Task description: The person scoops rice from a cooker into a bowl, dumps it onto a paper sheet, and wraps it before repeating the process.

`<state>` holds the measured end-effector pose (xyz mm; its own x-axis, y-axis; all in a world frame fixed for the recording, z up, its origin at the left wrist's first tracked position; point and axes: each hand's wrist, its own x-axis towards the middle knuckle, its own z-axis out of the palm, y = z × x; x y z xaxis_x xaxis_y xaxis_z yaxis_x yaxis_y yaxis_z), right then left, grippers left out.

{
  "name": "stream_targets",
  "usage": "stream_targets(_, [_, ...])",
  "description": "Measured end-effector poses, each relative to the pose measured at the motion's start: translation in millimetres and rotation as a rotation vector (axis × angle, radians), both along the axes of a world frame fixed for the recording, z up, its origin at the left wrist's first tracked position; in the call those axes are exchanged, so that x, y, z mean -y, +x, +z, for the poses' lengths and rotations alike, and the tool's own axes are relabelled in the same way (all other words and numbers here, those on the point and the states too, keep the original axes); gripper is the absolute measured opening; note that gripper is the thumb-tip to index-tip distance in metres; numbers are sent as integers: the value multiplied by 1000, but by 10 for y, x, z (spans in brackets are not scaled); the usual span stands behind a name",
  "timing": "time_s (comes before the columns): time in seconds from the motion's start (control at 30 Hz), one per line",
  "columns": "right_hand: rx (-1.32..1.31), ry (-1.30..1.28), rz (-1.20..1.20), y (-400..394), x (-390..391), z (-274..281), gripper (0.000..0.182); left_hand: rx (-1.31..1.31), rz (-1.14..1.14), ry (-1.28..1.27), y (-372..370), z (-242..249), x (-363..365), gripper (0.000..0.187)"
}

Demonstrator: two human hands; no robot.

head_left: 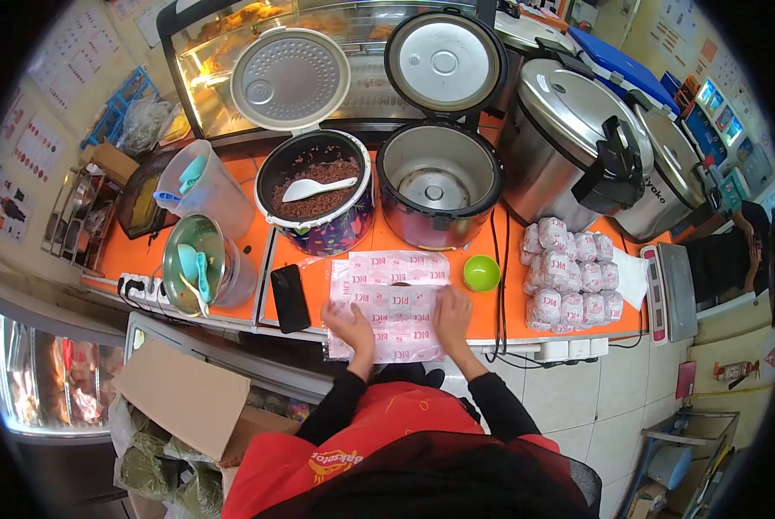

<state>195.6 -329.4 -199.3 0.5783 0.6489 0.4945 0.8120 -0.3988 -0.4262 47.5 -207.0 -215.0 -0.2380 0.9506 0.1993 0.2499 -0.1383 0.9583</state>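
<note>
A sheet of wrapping paper (390, 333), printed with "RICE" in pink, lies in front of me at the counter's edge. Its near part is folded up over the far part, and a small dark bit of something shows at the fold's edge. My left hand (350, 331) grips the paper's left side. On the right side, my right hand (452, 320) has its fingers curled at the folded edge. Just right of the paper sits a small green bowl (482, 273). Behind it, an open cooker (317, 221) holds dark reddish rice with a white rice paddle (320, 187) lying on top.
A second open cooker (440, 212) contains no rice. Wrapped rice packs (569, 277) are stacked at right, near a scale (669, 290). A black phone (290, 298) lies left of the paper. Closed steel cookers (573, 130) stand behind. Dark cables (502, 294) cross the counter.
</note>
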Motion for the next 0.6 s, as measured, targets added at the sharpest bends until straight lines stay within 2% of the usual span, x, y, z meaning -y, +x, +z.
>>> stream_targets(0.03, [14, -14, 136, -45, 22, 7, 30, 279, 135, -146, 65, 25, 107, 38])
stream_targets(0.07, [26, -29, 272, -114, 29, 5, 35, 529, 134, -560, 108, 54, 149, 41])
stream_targets(0.1, [38, -45, 409, -169, 16, 26, 39, 775, 129, -977, 164, 304, 206, 45])
stream_targets(0.13, [-51, -67, 384, -202, -68, 80, 43, 1020, 120, -1398, 211, 443, 242, 48])
stream_targets(0.2, [-229, -114, 333, -224, -247, 157, 51, 919, 21, -1102, 195, -172, 28, 52])
stream_targets(0.23, [-283, -136, 324, -187, -245, 103, 53, 864, -25, -955, 223, -90, -18, 54])
stream_targets(0.27, [-339, -156, 314, -151, -261, 31, 55, 764, 170, -735, 329, -17, 9, 52])
stream_targets(0.37, [-385, -184, 321, -102, -281, -14, 57, 673, 86, -661, 30, -443, -150, 48])
stream_targets(0.47, [-368, -220, 365, -125, -182, 54, 56, 314, -93, -683, -252, -465, -71, 47])
stream_targets(0.57, [-348, -218, 410, -100, -111, 45, 56, -204, -512, -576, -445, -275, -214, 48])
stream_targets(0.6, [-352, -213, 421, -73, -102, 46, 56, -289, -622, -564, -445, -163, -306, 50])
